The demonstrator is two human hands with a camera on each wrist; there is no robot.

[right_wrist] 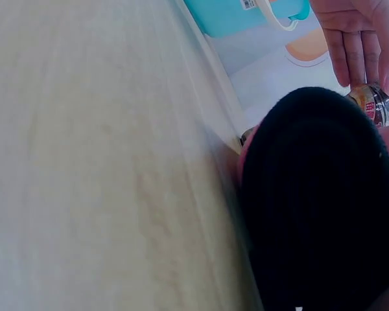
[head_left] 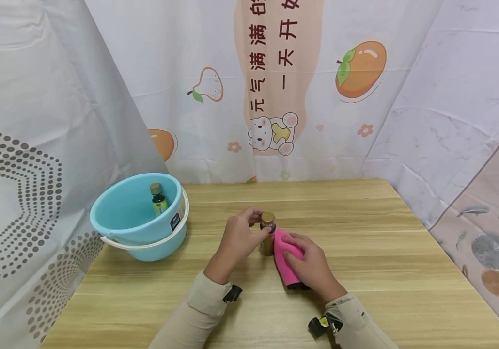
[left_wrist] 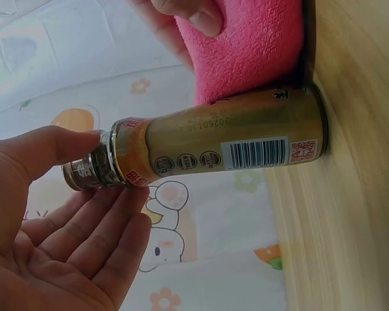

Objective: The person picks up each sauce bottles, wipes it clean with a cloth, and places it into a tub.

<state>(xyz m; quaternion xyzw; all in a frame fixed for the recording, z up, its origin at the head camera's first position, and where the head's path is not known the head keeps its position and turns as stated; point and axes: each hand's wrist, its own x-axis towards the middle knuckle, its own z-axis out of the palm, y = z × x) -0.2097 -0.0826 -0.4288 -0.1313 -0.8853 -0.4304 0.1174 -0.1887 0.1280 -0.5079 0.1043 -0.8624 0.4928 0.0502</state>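
A gold-brown bottle [left_wrist: 227, 136] with a gold cap [head_left: 268, 216] stands upright on the wooden table. My left hand [head_left: 241, 238] pinches its neck, thumb on one side and fingers on the other. Against the bottle's right side leans a pink fleecy cloth [head_left: 285, 257] with a black side [right_wrist: 318, 207]. My right hand [head_left: 308, 261] grips this cloth, its thumb lying across the pink face. In the right wrist view the black side covers much of the bottle and hides most of the right hand.
At the table's left stands a light blue bucket [head_left: 158, 252] with a white handle [head_left: 153, 245]. Inside it is a dark bottle [head_left: 159, 199] with a gold cap and a yellow-green label. Printed curtains [head_left: 214, 43] hang behind the table [head_left: 363, 232] and at both sides.
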